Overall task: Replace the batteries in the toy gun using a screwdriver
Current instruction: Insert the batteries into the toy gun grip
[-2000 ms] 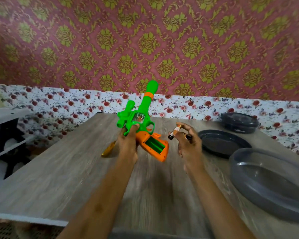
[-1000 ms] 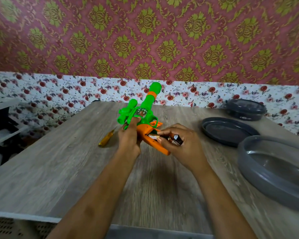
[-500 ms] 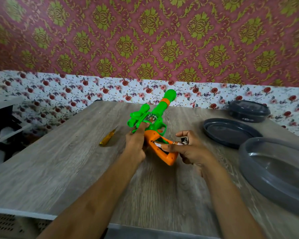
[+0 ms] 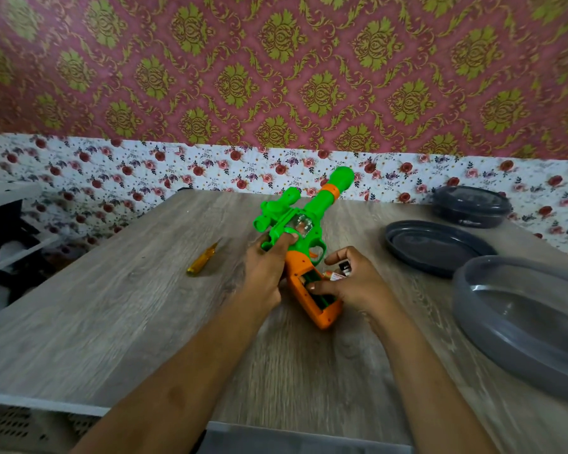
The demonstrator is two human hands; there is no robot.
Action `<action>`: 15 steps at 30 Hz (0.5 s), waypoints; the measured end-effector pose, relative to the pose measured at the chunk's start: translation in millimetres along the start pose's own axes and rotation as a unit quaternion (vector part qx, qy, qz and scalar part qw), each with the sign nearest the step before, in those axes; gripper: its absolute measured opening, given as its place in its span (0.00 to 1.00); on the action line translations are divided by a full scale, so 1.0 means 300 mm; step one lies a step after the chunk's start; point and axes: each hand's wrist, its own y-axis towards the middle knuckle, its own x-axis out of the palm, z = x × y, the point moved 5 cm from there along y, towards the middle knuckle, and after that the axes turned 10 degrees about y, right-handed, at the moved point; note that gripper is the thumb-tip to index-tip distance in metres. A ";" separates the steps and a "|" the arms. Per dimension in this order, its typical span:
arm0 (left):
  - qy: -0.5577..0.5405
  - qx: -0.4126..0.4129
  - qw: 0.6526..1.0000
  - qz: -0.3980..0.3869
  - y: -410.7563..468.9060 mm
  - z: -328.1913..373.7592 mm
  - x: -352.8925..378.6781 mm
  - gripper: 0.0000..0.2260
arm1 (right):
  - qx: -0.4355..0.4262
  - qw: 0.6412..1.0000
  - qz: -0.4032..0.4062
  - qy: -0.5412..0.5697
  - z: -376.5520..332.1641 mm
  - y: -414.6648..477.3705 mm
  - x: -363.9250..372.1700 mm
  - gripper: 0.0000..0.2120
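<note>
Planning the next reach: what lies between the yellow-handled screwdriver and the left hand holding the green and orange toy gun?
Nothing: in the head view only bare wood-grain table separates the yellow-handled screwdriver from the left hand gripping the green and orange toy gun.

No text, brand, number or sign can be read anywhere. The battery held in the right hand beside the orange grip of the toy gun carries a label with printing, but it is too small and blurred to make out. The wallpaper shows only floral patterns, no writing.
</note>
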 end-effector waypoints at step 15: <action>-0.093 -0.067 0.993 0.006 0.012 0.003 -0.011 0.19 | -0.069 0.975 0.092 0.192 -0.066 -0.021 -0.029 0.09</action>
